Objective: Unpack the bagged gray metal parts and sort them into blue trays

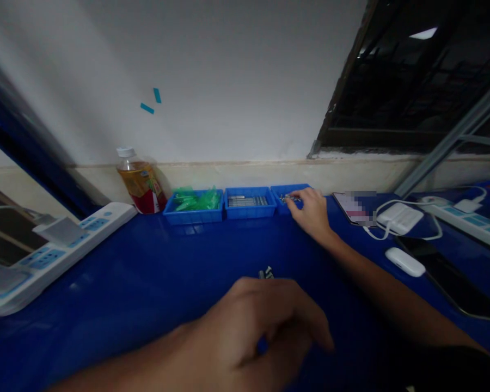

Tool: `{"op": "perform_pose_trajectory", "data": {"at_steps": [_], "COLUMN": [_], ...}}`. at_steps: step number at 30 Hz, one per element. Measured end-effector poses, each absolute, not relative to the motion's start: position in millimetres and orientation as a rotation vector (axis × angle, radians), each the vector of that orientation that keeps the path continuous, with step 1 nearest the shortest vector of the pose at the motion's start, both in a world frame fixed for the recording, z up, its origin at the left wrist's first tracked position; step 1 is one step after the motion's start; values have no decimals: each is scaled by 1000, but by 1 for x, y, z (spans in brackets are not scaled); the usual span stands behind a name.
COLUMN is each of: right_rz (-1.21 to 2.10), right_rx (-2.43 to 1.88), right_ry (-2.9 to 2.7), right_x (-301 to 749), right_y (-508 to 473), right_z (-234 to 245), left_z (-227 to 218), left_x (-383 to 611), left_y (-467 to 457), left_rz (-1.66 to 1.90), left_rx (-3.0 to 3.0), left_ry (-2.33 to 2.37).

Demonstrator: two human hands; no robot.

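Reaching into the far-right blue tray (283,210), my right hand (312,211) has thumb and fingertips right at the small metal parts (285,197), which lie just left of it; being tiny and jumbled, they show no common long axis I can make out. My right hand is far nearer to them than my left hand (265,321), which hangs close to me, loosely curled. I cannot tell whether either hand grips anything. Just beyond the left one, a few loose metal pieces (268,271) lie on the blue table (167,261), partly hidden by it. The middle tray (251,212) holds metal rods (245,201), seemingly running side to side, and the left tray (194,217) green bags (198,200). The drink bottle (141,179) has a red-and-white label (151,201), too blurred to read; I can make out no writing or brand anywhere.
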State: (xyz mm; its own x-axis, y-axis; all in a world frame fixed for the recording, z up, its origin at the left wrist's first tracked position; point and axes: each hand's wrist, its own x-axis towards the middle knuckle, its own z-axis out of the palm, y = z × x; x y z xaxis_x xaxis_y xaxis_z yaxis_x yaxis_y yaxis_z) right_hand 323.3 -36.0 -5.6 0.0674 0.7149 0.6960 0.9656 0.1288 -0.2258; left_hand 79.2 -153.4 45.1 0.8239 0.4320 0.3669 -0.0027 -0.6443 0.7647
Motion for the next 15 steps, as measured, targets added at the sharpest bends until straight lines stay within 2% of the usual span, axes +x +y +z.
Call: {"op": "perform_pose_trajectory", "data": {"at_steps": [4,9,12,15], "right_rz": [-417,50,260,423], "right_rx": [-1623,-1203,-1137,-1203], "right_ry": [-1764,-2255,-2515,-2622], "right_x": [322,299,294,296], "right_y": [-46,-112,-139,-145], "right_z": [3,3,5,8], "left_z": [24,-13,-9,7], "left_x": [74,59,52,43], "left_y": [-114,-76,-82,-117], "left_rz": [640,617,735,926], "left_rx": [2530,2562,2511,2362], "left_ry": [499,767,813,658]}}
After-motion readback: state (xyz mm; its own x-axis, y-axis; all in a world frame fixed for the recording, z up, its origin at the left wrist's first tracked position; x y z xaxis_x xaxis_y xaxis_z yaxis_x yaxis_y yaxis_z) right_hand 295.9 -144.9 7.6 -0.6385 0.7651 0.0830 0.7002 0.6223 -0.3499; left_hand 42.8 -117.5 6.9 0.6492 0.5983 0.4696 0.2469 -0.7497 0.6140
